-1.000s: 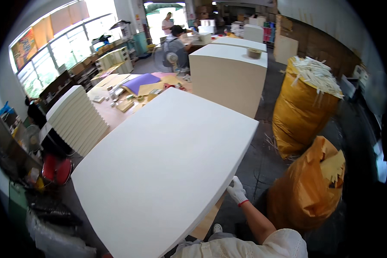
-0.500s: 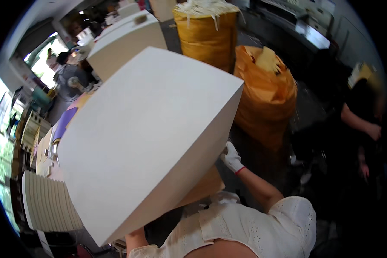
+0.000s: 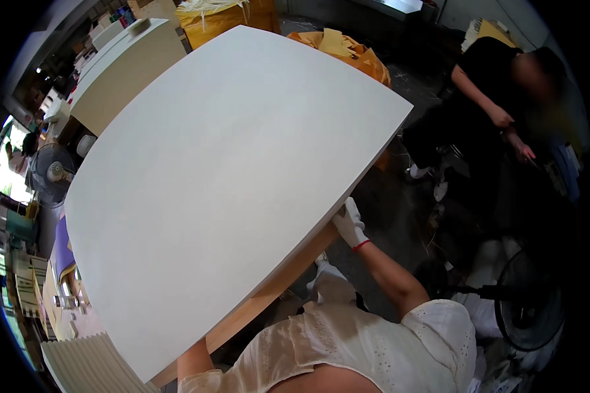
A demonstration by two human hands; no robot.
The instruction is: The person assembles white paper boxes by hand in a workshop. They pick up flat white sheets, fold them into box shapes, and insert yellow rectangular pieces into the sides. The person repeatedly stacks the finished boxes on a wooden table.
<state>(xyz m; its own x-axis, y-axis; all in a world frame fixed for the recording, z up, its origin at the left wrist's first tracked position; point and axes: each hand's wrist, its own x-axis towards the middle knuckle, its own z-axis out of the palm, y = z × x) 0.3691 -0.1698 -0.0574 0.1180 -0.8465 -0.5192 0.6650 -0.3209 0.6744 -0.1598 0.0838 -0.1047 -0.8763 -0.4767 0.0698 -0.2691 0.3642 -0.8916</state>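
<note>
A large, thick stack of white sheets [image 3: 236, 190] fills the middle of the view, its smooth top toward me. A light brown wooden board [image 3: 269, 295] shows beneath its near edge. My right hand [image 3: 351, 224], in a white glove with a red cuff, is closed on the near right edge of the stack, its fingertips partly hidden behind it. My left forearm reaches under the near left corner, and the stack hides that hand entirely.
A ridged pale stack [image 3: 88, 363] stands at lower left, beside a worktable [image 3: 62, 321]. Beyond are another white stack [image 3: 128, 72] and orange sacks [image 3: 233, 23] of paper scraps. A person in black [image 3: 478, 98] sits at right; a dark fan [image 3: 528, 301] stands at lower right.
The view has swung toward the right. The stack's top now looks broader and its near side narrower, with more of the board showing. My right hand stays at the stack's edge.
</note>
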